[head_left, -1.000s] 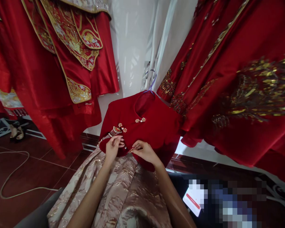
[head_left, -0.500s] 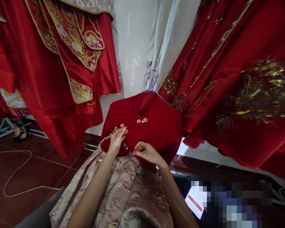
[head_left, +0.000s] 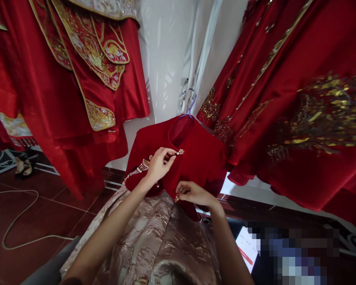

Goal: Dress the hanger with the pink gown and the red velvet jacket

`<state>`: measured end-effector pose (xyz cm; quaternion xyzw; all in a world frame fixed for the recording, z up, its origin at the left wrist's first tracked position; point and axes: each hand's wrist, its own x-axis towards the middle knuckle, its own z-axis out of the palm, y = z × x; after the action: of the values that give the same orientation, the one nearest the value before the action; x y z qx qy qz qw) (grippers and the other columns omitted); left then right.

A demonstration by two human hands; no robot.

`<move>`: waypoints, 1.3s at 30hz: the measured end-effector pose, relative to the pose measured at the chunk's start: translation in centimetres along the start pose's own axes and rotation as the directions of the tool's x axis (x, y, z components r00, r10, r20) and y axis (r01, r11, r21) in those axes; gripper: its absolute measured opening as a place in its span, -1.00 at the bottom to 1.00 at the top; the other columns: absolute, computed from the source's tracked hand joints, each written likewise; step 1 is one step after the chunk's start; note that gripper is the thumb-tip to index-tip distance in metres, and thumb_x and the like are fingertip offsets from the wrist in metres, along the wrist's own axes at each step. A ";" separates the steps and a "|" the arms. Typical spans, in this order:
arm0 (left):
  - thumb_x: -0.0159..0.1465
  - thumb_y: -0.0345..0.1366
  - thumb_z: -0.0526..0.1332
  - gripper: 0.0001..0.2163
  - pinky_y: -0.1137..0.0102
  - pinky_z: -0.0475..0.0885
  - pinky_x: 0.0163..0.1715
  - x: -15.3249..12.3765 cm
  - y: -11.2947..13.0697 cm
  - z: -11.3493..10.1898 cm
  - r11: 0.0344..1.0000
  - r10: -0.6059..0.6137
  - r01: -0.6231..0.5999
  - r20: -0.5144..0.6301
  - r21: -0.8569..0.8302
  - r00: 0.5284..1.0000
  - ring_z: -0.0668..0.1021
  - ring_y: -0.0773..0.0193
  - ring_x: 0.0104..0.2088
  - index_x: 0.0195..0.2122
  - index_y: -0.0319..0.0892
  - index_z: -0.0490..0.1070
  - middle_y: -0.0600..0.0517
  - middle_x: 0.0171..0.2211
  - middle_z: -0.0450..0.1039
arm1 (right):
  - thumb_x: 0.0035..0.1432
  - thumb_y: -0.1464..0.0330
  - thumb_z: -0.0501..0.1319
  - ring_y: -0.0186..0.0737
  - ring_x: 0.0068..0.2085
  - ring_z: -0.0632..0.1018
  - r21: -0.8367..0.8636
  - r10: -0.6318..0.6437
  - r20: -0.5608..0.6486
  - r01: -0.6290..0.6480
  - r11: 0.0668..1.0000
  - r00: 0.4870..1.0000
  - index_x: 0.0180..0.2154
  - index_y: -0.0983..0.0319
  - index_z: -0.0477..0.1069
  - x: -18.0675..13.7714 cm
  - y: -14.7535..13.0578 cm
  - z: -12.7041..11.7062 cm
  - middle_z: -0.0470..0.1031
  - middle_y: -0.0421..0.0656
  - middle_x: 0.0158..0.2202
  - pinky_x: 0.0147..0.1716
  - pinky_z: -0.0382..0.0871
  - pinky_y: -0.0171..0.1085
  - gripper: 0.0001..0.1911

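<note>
A dark red velvet top [head_left: 201, 154] hangs on a purple hanger [head_left: 190, 106] over a gold brocade skirt [head_left: 154, 241]. My left hand [head_left: 160, 164] is up on the chest of the top, fingers pinched at the pearl button clasp [head_left: 179, 152] by the collar. A beaded tassel brooch [head_left: 141, 167] hangs just left of that hand. My right hand [head_left: 192, 192] is lower, fingers closed on the top's front edge beside a small pearl button [head_left: 177, 197].
Red embroidered gowns hang at left [head_left: 86, 67] and right [head_left: 299, 103], close on both sides. A white wall [head_left: 166, 59] stands behind. A white cable [head_left: 17, 217] loops on the dark red floor, and shoes [head_left: 22, 166] stand at far left. A blurred patch lies at bottom right.
My left hand has risen from the lower front, past the brooch, to the collar clasp. My right hand has shifted slightly right and down along the front edge.
</note>
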<state>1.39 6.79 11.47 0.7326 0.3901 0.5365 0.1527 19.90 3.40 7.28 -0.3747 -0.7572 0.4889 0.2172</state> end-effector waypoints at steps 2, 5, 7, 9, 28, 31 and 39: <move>0.29 -0.21 0.08 -0.79 0.40 0.41 -0.29 1.2 0.7 -0.5 0.953 0.120 -0.141 0.093 0.267 0.988 0.42 0.24 -0.14 -0.09 -0.08 0.36 -0.03 -0.15 0.36 | -0.04 0.39 0.23 -0.31 -0.36 0.47 0.002 0.015 0.011 -0.015 1.000 1.000 -0.35 0.26 0.37 -0.3 -0.2 -0.2 0.48 -0.18 -0.40 -0.29 0.33 -0.29 -0.87; 0.31 -0.23 0.05 -0.82 0.33 0.39 -0.25 2.6 1.0 -0.9 0.811 0.210 -0.308 0.244 0.498 0.947 0.38 0.19 -0.13 -0.15 -0.13 0.36 -0.05 -0.17 0.33 | -0.04 0.41 0.23 -0.32 -0.36 0.47 -0.006 0.030 0.022 -0.030 1.000 0.999 -0.35 0.26 0.37 -0.4 -0.1 -0.4 0.49 -0.19 -0.40 -0.30 0.33 -0.30 -0.87; 0.30 -0.24 0.05 -0.83 0.29 0.37 -0.19 3.3 1.0 -1.1 0.745 0.258 -0.400 0.321 0.534 0.911 0.37 0.19 -0.15 -0.20 -0.16 0.36 -0.05 -0.20 0.33 | -0.03 0.42 0.22 -0.32 -0.37 0.48 -0.011 0.038 0.032 -0.037 0.999 0.999 -0.34 0.27 0.37 -0.5 0.2 -0.5 0.49 -0.19 -0.41 -0.32 0.33 -0.30 -0.87; 0.30 -0.24 0.06 -0.84 0.25 0.33 -0.13 3.8 1.0 -1.3 0.723 0.301 -0.451 0.349 0.523 0.888 0.37 0.18 -0.15 -0.22 -0.17 0.36 -0.04 -0.20 0.34 | -0.02 0.40 0.24 -0.32 -0.35 0.49 -0.007 0.047 0.048 -0.047 0.999 0.998 -0.31 0.27 0.38 -0.7 0.4 -0.7 0.51 -0.17 -0.39 -0.30 0.35 -0.29 -0.84; 0.35 -0.35 -0.08 -0.79 0.14 0.14 0.09 4.9 -0.3 -1.8 0.557 0.427 -0.546 0.349 0.626 0.834 0.44 0.26 -0.31 -0.19 -0.23 0.33 -0.01 -0.35 0.45 | 0.03 0.06 0.20 -0.20 -0.10 0.49 0.084 -0.194 -0.791 0.417 0.905 0.580 -0.13 0.22 0.33 4.5 -8.4 -1.3 0.44 -0.05 -0.09 -0.11 0.42 -0.18 -0.55; 0.33 -0.39 -0.08 -0.75 0.14 0.19 0.02 5.1 -0.3 -1.9 0.543 0.349 -0.411 0.248 0.732 0.904 0.46 0.20 -0.30 -0.07 -0.28 0.31 -0.07 -0.34 0.46 | 0.08 -0.03 0.09 -0.13 0.13 0.36 0.170 -0.133 -0.751 0.384 0.908 0.647 0.12 0.26 0.19 7.7 -10.1 -0.8 0.30 0.03 0.14 0.10 0.26 -0.15 -0.32; 0.28 -0.43 -0.07 -0.49 -0.09 0.06 0.13 4.6 -0.1 -1.6 0.519 0.243 -0.047 -0.094 0.854 0.965 0.27 -0.04 0.15 0.27 -0.11 -0.04 -0.22 0.15 0.16 | 0.09 -0.09 0.01 0.25 0.31 -0.18 -0.185 -0.106 -0.910 -0.162 0.969 0.400 0.26 0.65 -0.32 9.1 -8.1 1.5 -0.28 0.41 0.28 0.22 -0.20 0.08 0.08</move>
<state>0.47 9.90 15.07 0.6862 0.5511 0.3627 -0.3064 10.29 7.67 13.64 -0.6172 -0.5616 0.1103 0.5399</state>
